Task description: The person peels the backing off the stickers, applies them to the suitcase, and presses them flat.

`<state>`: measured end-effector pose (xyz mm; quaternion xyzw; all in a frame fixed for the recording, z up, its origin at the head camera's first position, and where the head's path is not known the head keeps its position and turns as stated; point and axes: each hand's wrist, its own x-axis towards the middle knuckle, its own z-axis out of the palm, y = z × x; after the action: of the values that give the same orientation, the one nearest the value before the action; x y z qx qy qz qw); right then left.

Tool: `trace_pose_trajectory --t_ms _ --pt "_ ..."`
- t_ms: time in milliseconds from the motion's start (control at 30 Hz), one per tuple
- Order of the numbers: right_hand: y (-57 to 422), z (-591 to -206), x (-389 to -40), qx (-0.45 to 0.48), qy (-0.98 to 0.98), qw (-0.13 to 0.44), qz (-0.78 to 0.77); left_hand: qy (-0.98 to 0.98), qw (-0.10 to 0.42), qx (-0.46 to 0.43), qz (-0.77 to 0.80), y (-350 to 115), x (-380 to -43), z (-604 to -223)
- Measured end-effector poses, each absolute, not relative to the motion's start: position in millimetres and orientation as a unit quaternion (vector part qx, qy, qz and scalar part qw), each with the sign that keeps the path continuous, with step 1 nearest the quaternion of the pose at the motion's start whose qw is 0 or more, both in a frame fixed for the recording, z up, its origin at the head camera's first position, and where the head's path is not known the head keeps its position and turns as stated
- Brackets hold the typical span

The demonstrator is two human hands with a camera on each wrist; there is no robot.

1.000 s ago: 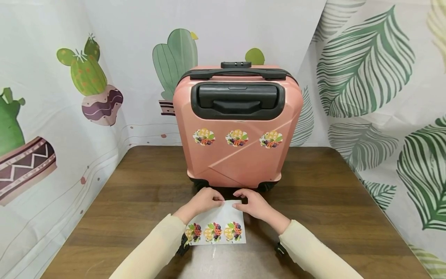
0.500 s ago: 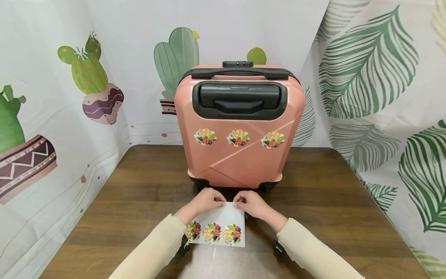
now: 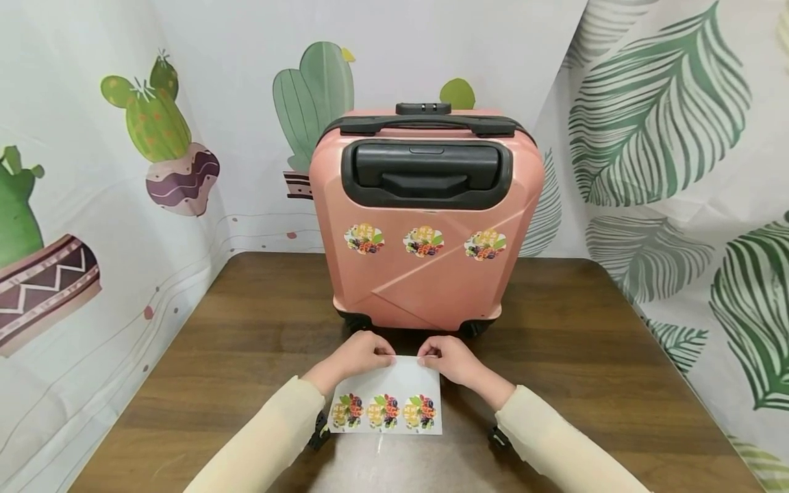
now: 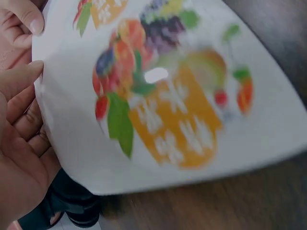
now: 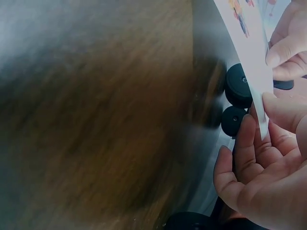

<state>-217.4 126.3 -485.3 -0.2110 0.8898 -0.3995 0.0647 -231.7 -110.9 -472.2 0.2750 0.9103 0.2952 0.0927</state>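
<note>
Both hands hold a white sticker sheet by its far edge, close over the table before the suitcase. Three round fruit stickers line its near side, printed with grapes, berries and an orange label. My left hand pinches the far edge left of its middle. At the far right corner my right hand pinches it between thumb and fingers. In the left wrist view the sheet bows outward from the left thumb. The right wrist view shows the sheet nearly edge-on, between right thumb and fingers.
A pink suitcase stands upright on the brown wooden table, just beyond the hands. Three matching fruit stickers cross its front below the black handle. Its black wheels show behind the sheet. Printed curtains surround the table.
My right hand's thumb and fingers have come together on the sheet's far edge. The sheet has shifted slightly right, and its left sticker shows more fully from behind the left wrist.
</note>
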Motion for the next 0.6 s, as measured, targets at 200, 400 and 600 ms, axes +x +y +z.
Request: trace_pose_trajectory --t_ms 200,400,600 --pt "131.6 -482.9 -216.6 -0.212 0.892 0.06 -0.395 0.911 0.099 0.275 0.292 -121.5 -233.5 -472.8" --pt "137.1 -481.7 -215.4 -0.205 0.895 0.052 -0.393 0.908 0.12 0.26 0.305 -132.6 -232.7 -471.5" --pt "144.1 -480.3 -214.7 -0.196 0.898 0.047 -0.39 0.897 0.139 0.205 0.367 -145.5 -228.8 -475.6"
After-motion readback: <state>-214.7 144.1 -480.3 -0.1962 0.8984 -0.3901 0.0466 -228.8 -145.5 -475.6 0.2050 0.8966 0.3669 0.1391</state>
